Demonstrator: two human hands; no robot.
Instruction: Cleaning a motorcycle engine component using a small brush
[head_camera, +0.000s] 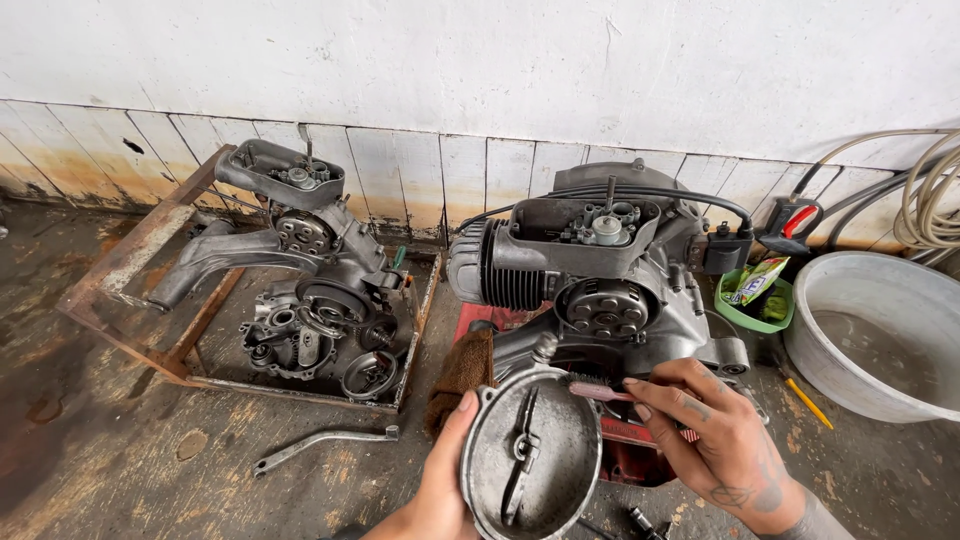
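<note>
- My left hand (440, 485) is gripping the round engine cover (530, 455) by its left rim, thumb pressed on the edge, holding it tilted up with the inner face toward me.
- My right hand (725, 440) is pinching a pink-handled brush (600, 391), its bristles touching the cover's upper rim.
- Just beyond both hands, I am seeing the scooter engine (600, 270) sitting on the floor.
- Well to the left of my left hand, a second engine (310, 290) is resting in a rusty metal tray (140, 250), a kick lever (320, 442) lying nearer.
- Right of my right hand, a grey basin (880, 330) is holding water.
</note>
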